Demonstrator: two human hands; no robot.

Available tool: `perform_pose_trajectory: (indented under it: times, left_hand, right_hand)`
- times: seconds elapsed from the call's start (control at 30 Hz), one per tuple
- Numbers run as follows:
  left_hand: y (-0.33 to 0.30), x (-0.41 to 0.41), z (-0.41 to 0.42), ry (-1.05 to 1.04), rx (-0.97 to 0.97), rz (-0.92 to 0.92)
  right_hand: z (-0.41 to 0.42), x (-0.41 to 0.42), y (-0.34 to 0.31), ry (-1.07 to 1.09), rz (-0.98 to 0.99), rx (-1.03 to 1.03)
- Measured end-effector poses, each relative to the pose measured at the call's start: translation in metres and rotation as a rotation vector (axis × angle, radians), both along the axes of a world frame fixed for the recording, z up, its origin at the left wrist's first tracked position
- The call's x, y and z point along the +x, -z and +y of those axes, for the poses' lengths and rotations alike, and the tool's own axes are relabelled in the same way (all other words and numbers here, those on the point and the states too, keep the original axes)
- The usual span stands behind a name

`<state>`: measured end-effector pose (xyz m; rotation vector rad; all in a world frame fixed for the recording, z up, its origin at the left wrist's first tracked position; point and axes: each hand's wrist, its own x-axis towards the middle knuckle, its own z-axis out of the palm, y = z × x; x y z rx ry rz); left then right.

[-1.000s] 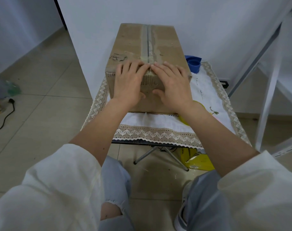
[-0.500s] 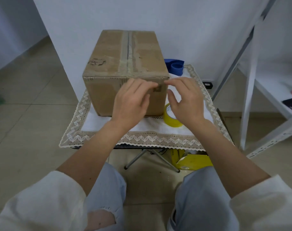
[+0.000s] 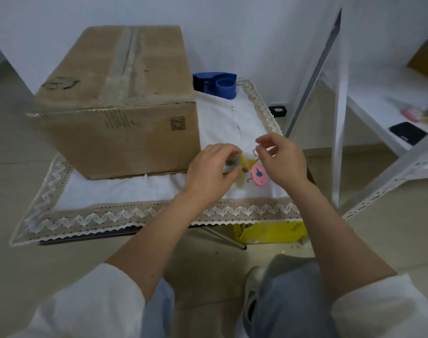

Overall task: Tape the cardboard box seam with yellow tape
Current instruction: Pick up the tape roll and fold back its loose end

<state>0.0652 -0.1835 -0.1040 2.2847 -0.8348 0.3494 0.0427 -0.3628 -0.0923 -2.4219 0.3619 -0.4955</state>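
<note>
Both hands left box (image 3: 125,98) | left grip (image 3: 211,172) grasps yellow tape (image 3: 232,154) | right grip (image 3: 281,159) pinching, contents unclear

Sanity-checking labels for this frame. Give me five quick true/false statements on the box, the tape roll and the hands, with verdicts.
1. The left hand is on the yellow tape roll. True.
2. The cardboard box sits on the floor. False: it rests on the lace-edged tablecloth on the small table.
3. Both hands press on the box top. False: neither touches the box; the right hand is beside the roll, fingers curled, and whether it pinches a tape end is unclear.
4. A blue tape dispenser stands behind the box's right corner. True.
5. Fresh yellow tape covers the top seam. False: only old clear tape shows there.
</note>
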Motion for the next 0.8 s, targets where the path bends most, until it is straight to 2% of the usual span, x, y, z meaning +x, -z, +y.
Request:
perform_pose_trajectory:
  times: [0.2,0.3,0.43,0.57,0.7,0.8]
  left_hand:
    - [0.018,0.021,-0.012,-0.021,0.154,0.072]
    - [0.025,0.019,-0.012,-0.028,0.166,0.077]
    - [0.02,0.017,-0.011,-0.015,0.255,0.107]
    - [0.015,0.017,-0.007,0.008,0.187,0.221]
    - [0.012,0.013,-0.008,0.02,0.121,0.202]
    - [0.014,0.012,-0.007,0.004,-0.011,0.196]
  right_hand:
    - [-0.004,0.017,0.017,0.029,-0.01,0.044]
    - [-0.003,0.017,0.025,0.015,0.001,-0.02]
    - [-0.005,0.009,0.022,0.016,0.119,-0.078]
    - [-0.003,0.005,0.027,-0.003,0.281,-0.105]
    - [-0.002,0.005,0.028,-0.009,0.217,-0.062]
    - [-0.004,0.004,0.028,0.039,0.18,-0.085]
